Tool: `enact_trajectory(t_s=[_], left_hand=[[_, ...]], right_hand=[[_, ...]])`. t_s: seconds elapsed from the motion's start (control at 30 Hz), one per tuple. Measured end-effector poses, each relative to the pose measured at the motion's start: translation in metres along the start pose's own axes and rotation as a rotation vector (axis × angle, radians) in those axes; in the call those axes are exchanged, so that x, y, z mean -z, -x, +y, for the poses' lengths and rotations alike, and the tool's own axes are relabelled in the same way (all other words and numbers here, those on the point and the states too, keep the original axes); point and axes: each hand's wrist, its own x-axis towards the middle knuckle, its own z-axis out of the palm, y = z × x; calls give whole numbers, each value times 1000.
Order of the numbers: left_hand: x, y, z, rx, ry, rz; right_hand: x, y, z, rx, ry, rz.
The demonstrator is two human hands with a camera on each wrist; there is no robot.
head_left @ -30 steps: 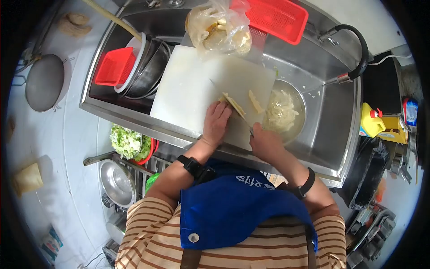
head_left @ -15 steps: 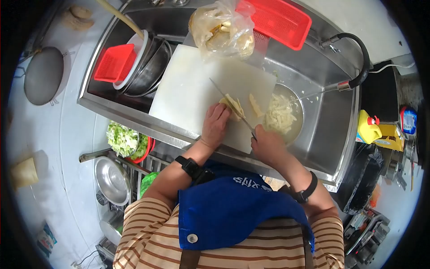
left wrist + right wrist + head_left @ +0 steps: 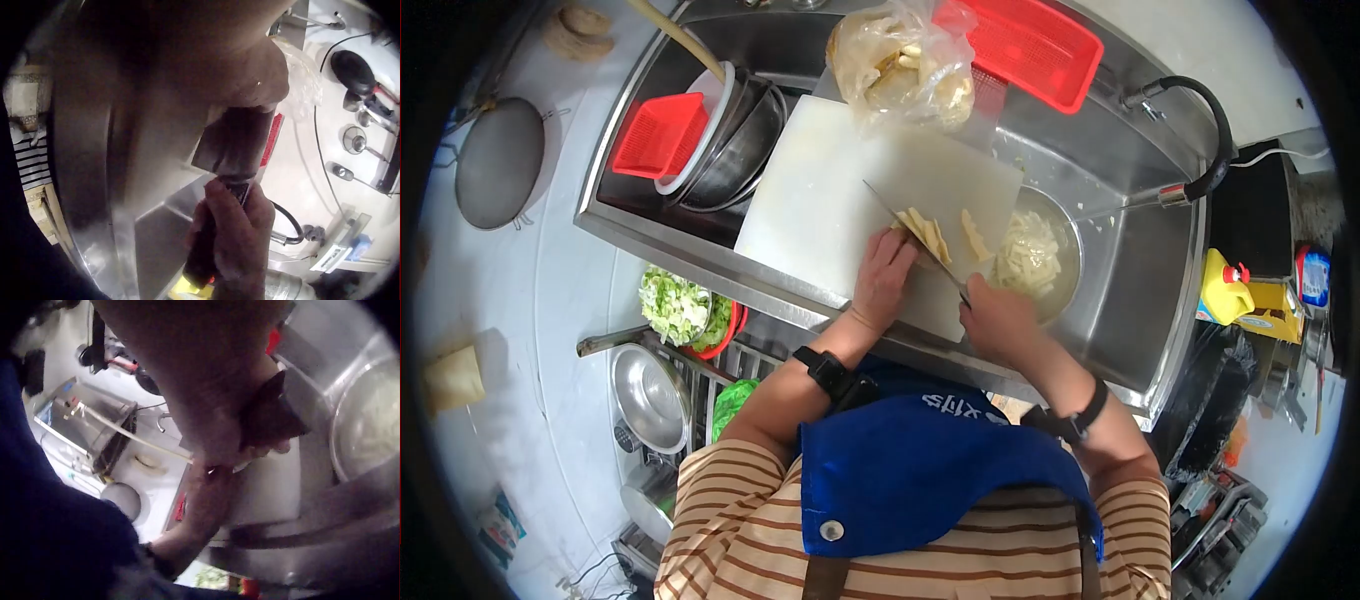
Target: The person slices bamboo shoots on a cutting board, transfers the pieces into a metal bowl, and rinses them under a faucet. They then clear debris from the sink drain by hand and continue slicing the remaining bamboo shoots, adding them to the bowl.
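My right hand [image 3: 997, 325] grips the dark handle of a cleaver [image 3: 234, 140], its broad blade edge-down over the white cutting board [image 3: 800, 190]. The fingers of my left hand [image 3: 883, 280] are curled on a pale yellow vegetable piece right beside the blade; the piece is mostly hidden under them. Cut slices [image 3: 930, 232] lean on the blade's right side, and a separate strip [image 3: 974, 235] lies further right on the board. Past the board's right edge, a metal bowl [image 3: 1077, 245] holds pale cut strips [image 3: 1028, 260] in water.
A clear plastic bag [image 3: 905, 85] of yellowish pieces sits behind the board, beside a red basket [image 3: 1040, 50]. Stacked bowls [image 3: 735, 150] and a small red basket [image 3: 662, 135] fill the sink's left side. A black-hosed faucet [image 3: 1222, 130] reaches over the bowl from the right.
The cleaver has come down through the piece, and more slices lie spread along its right side. Both hands stay in nearly the same place.
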Motion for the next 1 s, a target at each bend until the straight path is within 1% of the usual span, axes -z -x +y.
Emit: enact_trajectory(t_s=[0.07,0.13,0.27,0.3,0.4,0.5,0.63,0.7,0.83,0.9,1.0], left_hand=[[1,-3,0,2,-41,13],[1,1,0,37,-20,15],[-1,4,-6,57,15,29],[-3,5,-7,38,12,33],[-1,4,-7,25,1,21],[-1,5,-5,29,-9,-1],[0,4,-8,24,4,15],[-1,4,-7,28,14,29],[5,0,-3,23,9,34],[4,5,-12,42,13,32],[5,6,-18,55,34,18]], right_hand=[[0,-5,-3,-3,9,-6],[-3,-5,-4,-15,5,-9],[2,-1,1,24,-49,33],[5,1,-1,44,-54,46],[17,7,-13,63,-3,-9],[-8,-10,-3,43,16,27],[10,-9,-3,67,-46,28],[19,-2,-7,18,-79,-39],[6,-8,-10,-22,-49,-78],[-4,-12,-11,-5,-66,-31],[-5,-15,-6,5,-96,5]])
